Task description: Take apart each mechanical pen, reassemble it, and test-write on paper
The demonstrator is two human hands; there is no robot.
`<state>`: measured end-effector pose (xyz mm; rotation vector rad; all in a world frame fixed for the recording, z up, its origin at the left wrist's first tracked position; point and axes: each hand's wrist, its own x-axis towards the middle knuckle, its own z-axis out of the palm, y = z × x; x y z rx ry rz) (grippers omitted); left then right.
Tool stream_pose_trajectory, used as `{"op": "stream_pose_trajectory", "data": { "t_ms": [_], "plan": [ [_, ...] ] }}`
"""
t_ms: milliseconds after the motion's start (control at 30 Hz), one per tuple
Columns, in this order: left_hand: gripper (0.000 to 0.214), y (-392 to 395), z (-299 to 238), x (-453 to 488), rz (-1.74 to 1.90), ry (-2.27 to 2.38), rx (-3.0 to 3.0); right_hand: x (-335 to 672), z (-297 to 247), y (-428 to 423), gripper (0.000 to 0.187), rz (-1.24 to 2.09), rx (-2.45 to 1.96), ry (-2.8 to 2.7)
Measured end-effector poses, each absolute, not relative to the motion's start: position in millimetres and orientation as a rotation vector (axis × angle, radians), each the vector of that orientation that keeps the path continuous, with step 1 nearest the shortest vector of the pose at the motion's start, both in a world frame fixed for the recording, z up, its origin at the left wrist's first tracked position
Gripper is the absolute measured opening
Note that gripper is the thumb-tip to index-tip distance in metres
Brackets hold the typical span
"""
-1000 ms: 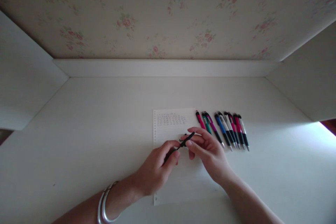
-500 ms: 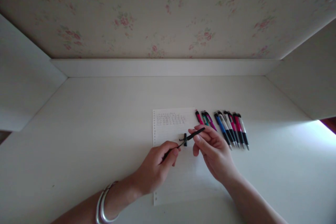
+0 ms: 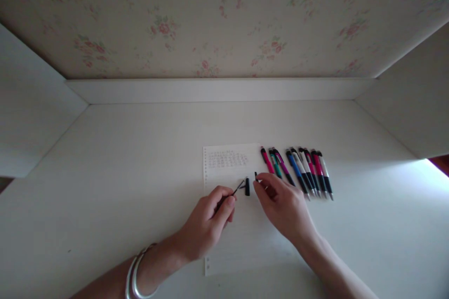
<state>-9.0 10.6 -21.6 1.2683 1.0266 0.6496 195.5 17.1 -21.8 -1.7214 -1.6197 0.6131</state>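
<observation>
My left hand [image 3: 212,217] is closed in a pinch on a thin black pen part [image 3: 235,190] that points up and right over the sheet of paper [image 3: 224,168]. A short black piece [image 3: 247,187] lies on the paper just past its tip. My right hand [image 3: 282,208] is curled, palm down, right of that piece. Only the dark end of another black pen part [image 3: 256,176] shows at its fingertips; the rest is hidden under the hand. A row of several pens [image 3: 298,173], pink, green, blue and white, lies just right of the paper, behind my right hand.
The white desk [image 3: 122,173] has a raised white ledge [image 3: 217,89] at the back and white side panels. Floral wallpaper rises behind it. Faint writing covers the top of the paper. A silver bangle [image 3: 135,275] is on my left wrist.
The black pen held across both hands has come apart. My right hand drew its part away to the right, then lowered over the paper. A short black piece now lies between the hands.
</observation>
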Motion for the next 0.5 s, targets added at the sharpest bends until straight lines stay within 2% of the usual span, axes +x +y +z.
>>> {"op": "stream_pose_trajectory", "data": {
  "t_ms": [100,333,400,500],
  "plan": [
    [0.035,11,-20,-9,0.634,1.033,1.285,192,-25,14,0.016,0.477,-1.693,-1.834],
    [0.036,12,-18,-9,0.587,1.033,1.327,192,-23,14,0.021,0.577,-1.630,-1.831],
    [0.036,12,-18,-9,0.571,1.036,1.344,192,-19,13,0.023,0.716,-1.593,-1.700],
    [0.034,12,-17,-9,0.544,1.040,1.372,190,-12,11,0.028,1.138,-1.463,-1.432]
  ]
}}
